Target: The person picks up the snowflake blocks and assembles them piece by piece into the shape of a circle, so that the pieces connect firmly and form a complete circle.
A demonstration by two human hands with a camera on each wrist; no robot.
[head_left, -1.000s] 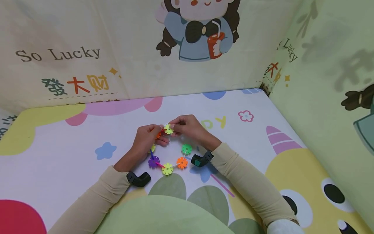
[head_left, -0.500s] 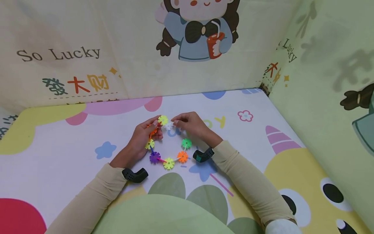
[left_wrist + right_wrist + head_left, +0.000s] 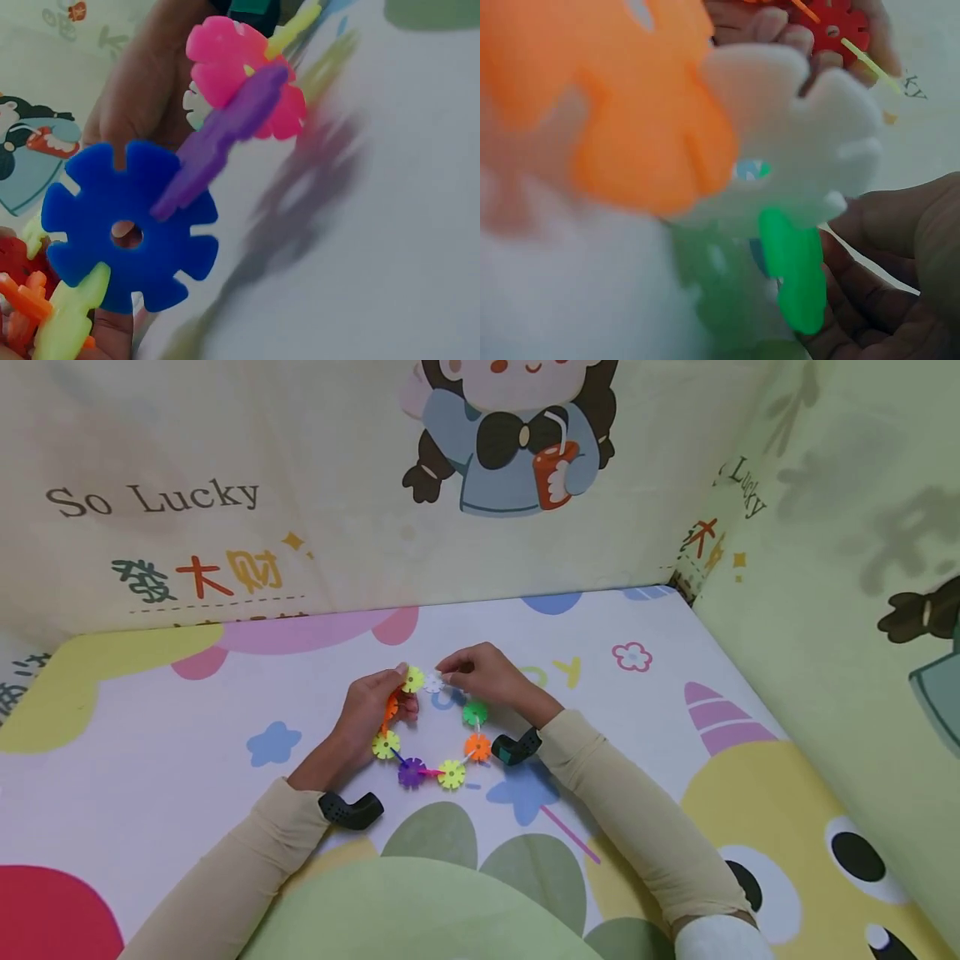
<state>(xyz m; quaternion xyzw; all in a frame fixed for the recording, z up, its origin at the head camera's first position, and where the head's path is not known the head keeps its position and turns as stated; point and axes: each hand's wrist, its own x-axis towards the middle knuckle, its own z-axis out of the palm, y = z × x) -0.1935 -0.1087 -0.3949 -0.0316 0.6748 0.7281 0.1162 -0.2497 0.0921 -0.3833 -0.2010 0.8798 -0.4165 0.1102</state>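
A ring-like chain of coloured notched plastic discs (snowflake building pieces) hangs between the hands. My left hand [image 3: 367,706] grips its upper left part by a yellow disc [image 3: 412,679], with orange pieces [image 3: 391,706] along the palm. My right hand [image 3: 487,675] pinches a white disc [image 3: 433,682] between thumb and fingers, right beside the yellow one; whether those two are joined cannot be told. A purple disc [image 3: 412,773] and a green disc [image 3: 475,713] belong to the lower loop. In the left wrist view, a blue disc [image 3: 82,202] partly hides my left fingers.
The white table cover [image 3: 180,793] bears printed cartoon shapes. Behind it rises a fabric wall [image 3: 337,468] with printed lettering, and another wall [image 3: 832,468] closes off the right side. Each wrist carries a black camera [image 3: 351,810].
The hands have drawn slightly apart, the yellow disc staying in the left hand while the white disc came into view at the right fingertips. The loop's lower part has swung right.
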